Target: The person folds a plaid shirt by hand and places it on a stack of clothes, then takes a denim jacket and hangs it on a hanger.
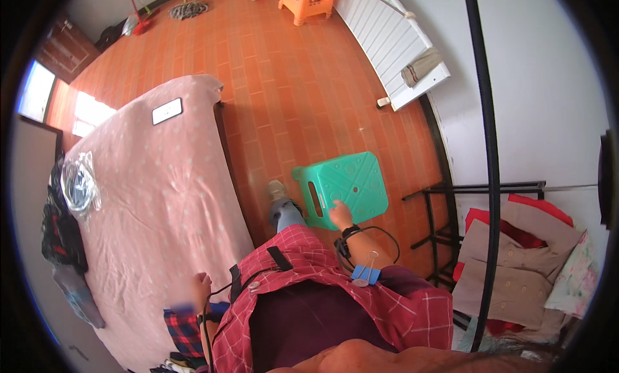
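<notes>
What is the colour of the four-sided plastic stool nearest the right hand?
The four-sided plastic stool is green, seen best in the head view.

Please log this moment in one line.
left hand: near pink dotted bedspread; right hand: over green rectangular plastic stool; contact: unclear

- To my left lies the bed (164,192), with a phone (167,111) on its far part and a plastic bag (78,185) along its left side
- My left hand (202,286) is at the bed's near right part, close to a shirt (182,331)
- Right of the bed stands a stool (358,173), my right hand (340,214) at its near side
- My foot (277,190) is between bed and stool
- Beyond, by the right wall (548,102), stands a panel (383,47), a cloth (422,68) on its near end
- Farther off, left of the panel, is another stool (306,2), then a mop (188,10), then a broom (140,25)
- Clothes (516,257) are at my right
</notes>
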Motion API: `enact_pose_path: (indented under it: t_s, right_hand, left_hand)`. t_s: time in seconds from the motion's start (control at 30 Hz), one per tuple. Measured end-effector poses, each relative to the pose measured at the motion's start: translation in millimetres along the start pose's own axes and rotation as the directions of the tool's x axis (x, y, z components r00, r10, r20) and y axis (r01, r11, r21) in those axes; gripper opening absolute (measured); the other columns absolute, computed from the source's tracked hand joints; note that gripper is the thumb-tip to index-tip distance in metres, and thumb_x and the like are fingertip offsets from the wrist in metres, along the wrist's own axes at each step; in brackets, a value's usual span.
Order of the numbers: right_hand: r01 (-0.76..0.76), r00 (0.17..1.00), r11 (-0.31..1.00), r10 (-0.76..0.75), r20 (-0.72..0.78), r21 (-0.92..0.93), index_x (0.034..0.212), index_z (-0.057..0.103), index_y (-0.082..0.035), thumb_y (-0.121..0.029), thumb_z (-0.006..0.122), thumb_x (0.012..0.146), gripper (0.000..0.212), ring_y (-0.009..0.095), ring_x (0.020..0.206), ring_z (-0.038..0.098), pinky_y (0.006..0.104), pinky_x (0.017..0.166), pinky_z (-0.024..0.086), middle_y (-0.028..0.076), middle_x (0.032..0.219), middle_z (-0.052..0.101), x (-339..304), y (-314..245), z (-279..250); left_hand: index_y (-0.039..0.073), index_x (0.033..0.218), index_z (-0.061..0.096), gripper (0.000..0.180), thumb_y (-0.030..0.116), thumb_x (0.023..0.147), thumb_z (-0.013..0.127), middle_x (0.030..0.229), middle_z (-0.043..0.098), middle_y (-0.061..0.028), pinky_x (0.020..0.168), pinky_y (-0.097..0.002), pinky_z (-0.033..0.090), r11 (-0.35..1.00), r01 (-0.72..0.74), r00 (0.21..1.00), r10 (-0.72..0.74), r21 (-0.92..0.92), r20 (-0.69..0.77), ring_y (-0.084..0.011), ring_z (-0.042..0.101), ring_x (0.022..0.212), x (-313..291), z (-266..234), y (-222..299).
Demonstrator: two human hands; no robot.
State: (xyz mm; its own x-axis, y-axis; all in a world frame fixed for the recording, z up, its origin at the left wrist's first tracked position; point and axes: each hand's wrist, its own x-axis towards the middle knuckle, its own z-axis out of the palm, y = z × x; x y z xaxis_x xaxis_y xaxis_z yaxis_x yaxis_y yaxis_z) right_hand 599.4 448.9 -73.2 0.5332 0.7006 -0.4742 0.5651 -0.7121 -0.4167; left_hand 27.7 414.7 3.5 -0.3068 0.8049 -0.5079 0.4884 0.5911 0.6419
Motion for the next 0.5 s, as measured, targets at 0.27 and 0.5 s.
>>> enact_pose_path:
  t_s: [0.27, 0.5]
  right_hand:
    - [0.223, 0.945, 0.961, -0.255, -0.205, -0.166, 0.12, 0.057, -0.005, -0.016, 0.067, 0.081, 0.043, 0.038, 0.111, 0.052, 0.0479, 0.093, 0.045, 0.018, 0.117, 0.057, 77, -17, -48]
    - [0.301, 0.904, 0.852, -0.111, 0.414, -0.428, 0.114, 0.063, -0.003, -0.043, 0.054, 0.089, 0.048, 0.039, 0.109, 0.058, 0.0496, 0.093, 0.046, 0.021, 0.118, 0.063, 223, -66, -30]
  left_hand:
    - [-0.003, 0.105, 0.068, 0.029, 0.016, 0.084, 0.062, 0.089, 0.07, -0.0151, 0.074, -0.0351, 0.054, 0.915, -0.24, 0.952, 0.156, 0.325, 0.264, -0.0231, 0.068, 0.079, 126, 38, 151]
    - [-0.002, 0.111, 0.066, 0.034, 0.021, 0.086, 0.064, 0.087, 0.071, -0.0129, 0.072, -0.0351, 0.054, 0.969, -0.095, 0.918, -0.003, 0.228, 0.397, -0.0204, 0.067, 0.08, 185, 95, 232]
